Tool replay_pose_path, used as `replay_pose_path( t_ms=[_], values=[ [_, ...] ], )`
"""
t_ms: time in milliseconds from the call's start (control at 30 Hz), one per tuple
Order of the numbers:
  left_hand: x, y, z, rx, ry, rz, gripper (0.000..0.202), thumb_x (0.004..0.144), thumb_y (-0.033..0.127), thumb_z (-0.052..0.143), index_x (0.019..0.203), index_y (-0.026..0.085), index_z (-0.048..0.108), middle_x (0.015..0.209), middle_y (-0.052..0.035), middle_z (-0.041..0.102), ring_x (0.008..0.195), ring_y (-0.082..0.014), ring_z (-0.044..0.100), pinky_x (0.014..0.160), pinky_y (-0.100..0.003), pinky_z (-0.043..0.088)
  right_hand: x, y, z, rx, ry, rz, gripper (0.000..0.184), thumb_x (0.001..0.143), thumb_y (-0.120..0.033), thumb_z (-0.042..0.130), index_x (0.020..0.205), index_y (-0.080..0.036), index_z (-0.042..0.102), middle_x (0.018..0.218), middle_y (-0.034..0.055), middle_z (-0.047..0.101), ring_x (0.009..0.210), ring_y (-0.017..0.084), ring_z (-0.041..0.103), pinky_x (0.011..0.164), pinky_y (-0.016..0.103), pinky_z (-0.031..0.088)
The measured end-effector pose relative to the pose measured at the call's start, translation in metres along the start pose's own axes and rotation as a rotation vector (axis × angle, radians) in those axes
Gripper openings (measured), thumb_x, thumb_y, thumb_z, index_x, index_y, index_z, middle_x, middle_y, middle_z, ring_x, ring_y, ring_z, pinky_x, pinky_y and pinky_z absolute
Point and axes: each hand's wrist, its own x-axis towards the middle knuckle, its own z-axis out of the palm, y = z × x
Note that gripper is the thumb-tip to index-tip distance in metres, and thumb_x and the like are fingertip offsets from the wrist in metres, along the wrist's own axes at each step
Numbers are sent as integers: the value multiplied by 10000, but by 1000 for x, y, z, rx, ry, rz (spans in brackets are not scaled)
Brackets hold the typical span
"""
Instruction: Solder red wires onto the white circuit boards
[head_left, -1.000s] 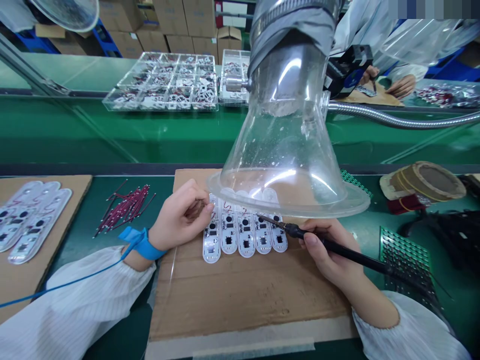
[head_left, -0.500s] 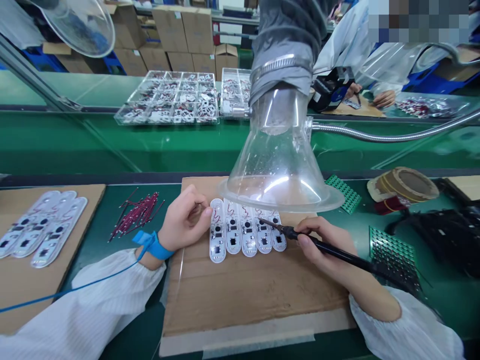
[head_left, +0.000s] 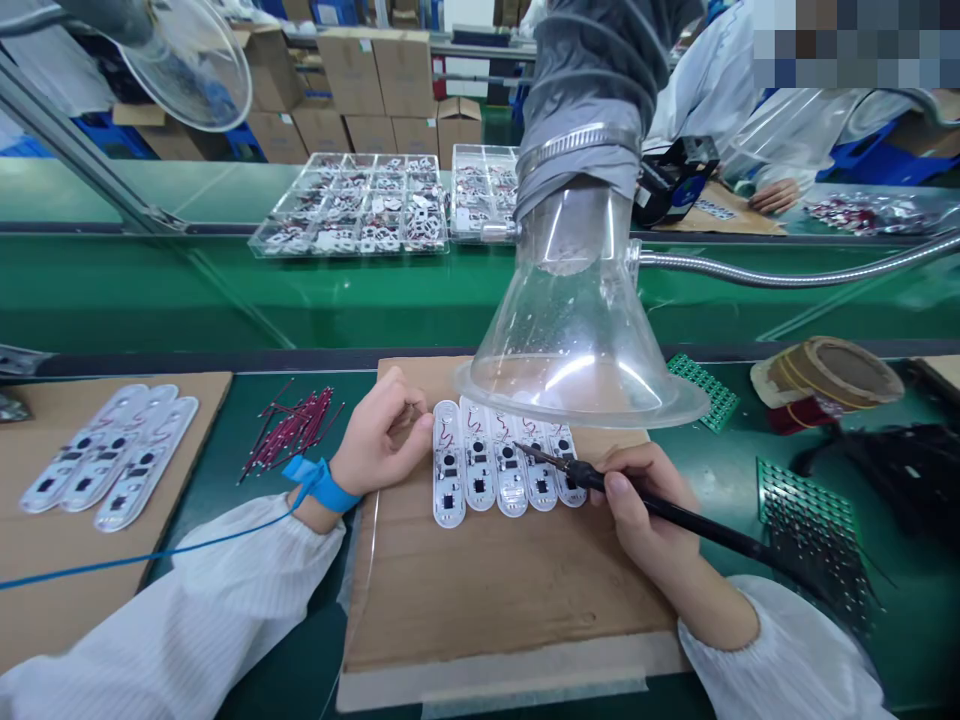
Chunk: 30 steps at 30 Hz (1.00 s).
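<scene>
While the soldering iron (head_left: pixel 709 526) was gripped firmly in the right hand (head_left: pixel 651 510), its tip (head_left: pixel 529 452) was held at the third from left of five white boards (head_left: pixel 511 492), laid side by side on cardboard (head_left: pixel 510 600). The left hand (head_left: pixel 386 440) was loosely curled beside the leftmost board (head_left: pixel 449 475); whether anything was pinched in it could not be told. With the boards so closely packed, a neighbour might be scorched by a sideways slip. Half a second earlier, the tip had been aimed at the fourth board.
</scene>
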Motion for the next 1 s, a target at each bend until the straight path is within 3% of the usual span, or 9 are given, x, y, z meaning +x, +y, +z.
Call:
replay_pose_path(
  t_ms=[233,667,900,1000],
  values=[
    [-2,-1,2,-20,-8,-37,129,975,137,633,912,218,555,734,29,450,634,-137,417,552,-292,318,0,5,-4,-54,-58,26,142,1076,-387,684,1069,-258,624,854,-1,706,687,175,709,628,296,567],
    [1,2,4,-9,-81,15,145,976,135,623,904,227,537,690,40,441,652,-153,438,549,-287,323,-2,3,-6,-87,-103,29,118,1058,-350,701,1100,-270,625,873,-2,711,691,178,732,605,295,573],
    [-2,-2,4,-25,-28,-20,114,978,133,628,951,222,562,705,36,446,647,-145,428,548,-279,328,4,-9,-2,10,8,-56,119,1079,-376,661,1053,-260,657,833,7,698,625,165,685,563,284,567],
    [-3,-2,4,-41,-35,-22,128,978,124,625,940,222,551,708,39,436,638,-138,420,535,-270,312,2,-7,-1,-2,-39,-28,92,1079,-356,666,1093,-266,651,855,8,702,644,163,691,572,280,566]
  ],
)
